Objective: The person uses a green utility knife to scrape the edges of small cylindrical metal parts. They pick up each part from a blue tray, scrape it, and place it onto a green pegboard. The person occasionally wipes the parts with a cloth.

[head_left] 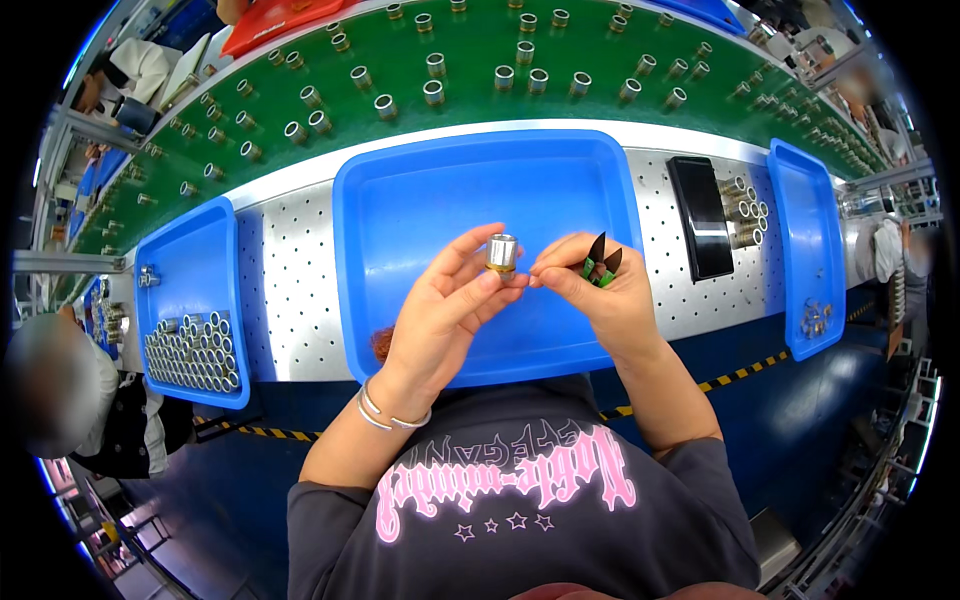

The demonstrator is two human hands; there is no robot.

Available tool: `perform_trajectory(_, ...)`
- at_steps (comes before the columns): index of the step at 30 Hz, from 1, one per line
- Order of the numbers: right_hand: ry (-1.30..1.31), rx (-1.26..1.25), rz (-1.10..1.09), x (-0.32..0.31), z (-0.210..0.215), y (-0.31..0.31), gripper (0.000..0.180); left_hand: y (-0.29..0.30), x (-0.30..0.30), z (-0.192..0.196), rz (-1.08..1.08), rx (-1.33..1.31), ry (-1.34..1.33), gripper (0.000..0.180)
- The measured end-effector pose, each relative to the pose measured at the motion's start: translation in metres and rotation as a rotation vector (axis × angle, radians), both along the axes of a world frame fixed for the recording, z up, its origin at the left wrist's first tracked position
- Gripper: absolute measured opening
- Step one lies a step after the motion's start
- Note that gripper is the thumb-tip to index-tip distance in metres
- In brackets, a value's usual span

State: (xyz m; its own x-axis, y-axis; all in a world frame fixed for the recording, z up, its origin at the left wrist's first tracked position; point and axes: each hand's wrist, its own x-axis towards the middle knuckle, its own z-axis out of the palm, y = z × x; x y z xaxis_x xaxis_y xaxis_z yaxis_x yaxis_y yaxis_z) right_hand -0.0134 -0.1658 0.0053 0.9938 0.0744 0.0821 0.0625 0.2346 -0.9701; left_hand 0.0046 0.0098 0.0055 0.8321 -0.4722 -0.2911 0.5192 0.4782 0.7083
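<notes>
Over the middle blue tray [352, 190], my left hand [437, 310] grips a silver metal cylinder [502, 250] upright between thumb and fingers. A copper-coloured ring shows round the cylinder's lower part. My right hand [622, 308] is closed, with a pair of small snips [597, 260] tucked in it. Their dark blades point up and away, and green shows on the handles. Right thumb and forefinger pinch together close beside the cylinder's base; whether something thin is between them, I cannot tell. A reddish-brown tangle of fine wire [382, 343] lies in the tray by my left wrist.
Behind the tray runs a green conveyor belt [460, 110] carrying many similar cylinders. A left tray [190, 393] holds rows of them. On the right are a black flat device [703, 215], more cylinders [750, 212] and another blue tray [800, 260]. Other people sit at both sides.
</notes>
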Motion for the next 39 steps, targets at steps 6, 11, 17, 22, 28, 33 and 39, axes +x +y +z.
perform_trajectory(6,-0.028,-0.005,-0.078,-0.002,0.006,-0.002,0.004,0.008,0.002,-0.005,-0.005,-0.046,0.036,0.045)
perform_trajectory(11,-0.022,0.035,-0.074,-0.001,0.004,-0.004,0.004,0.008,0.004,-0.003,0.036,-0.068,0.084,0.047)
perform_trajectory(17,-0.036,-0.157,-0.076,-0.004,0.003,-0.008,0.008,0.01,0.004,-0.006,0.031,0.06,-0.026,0.045)
perform_trajectory(22,-0.24,-0.613,-0.178,-0.003,0.019,-0.002,0.025,0.007,-0.001,-0.004,0.002,0.23,-0.329,0.047)
perform_trajectory(28,-0.521,-0.914,-0.168,0.002,0.012,0.003,0.03,0.002,-0.003,-0.004,-0.023,0.665,-0.824,0.051)
perform_trajectory(33,-0.472,-0.826,-0.207,0.01,0.012,-0.004,0.021,0.004,-0.003,-0.003,-0.067,0.359,-0.449,0.045)
perform_trajectory(39,-0.265,-0.503,-0.186,0.007,0.017,-0.013,0.006,0.01,0.003,-0.002,-0.07,0.107,-0.077,0.046)
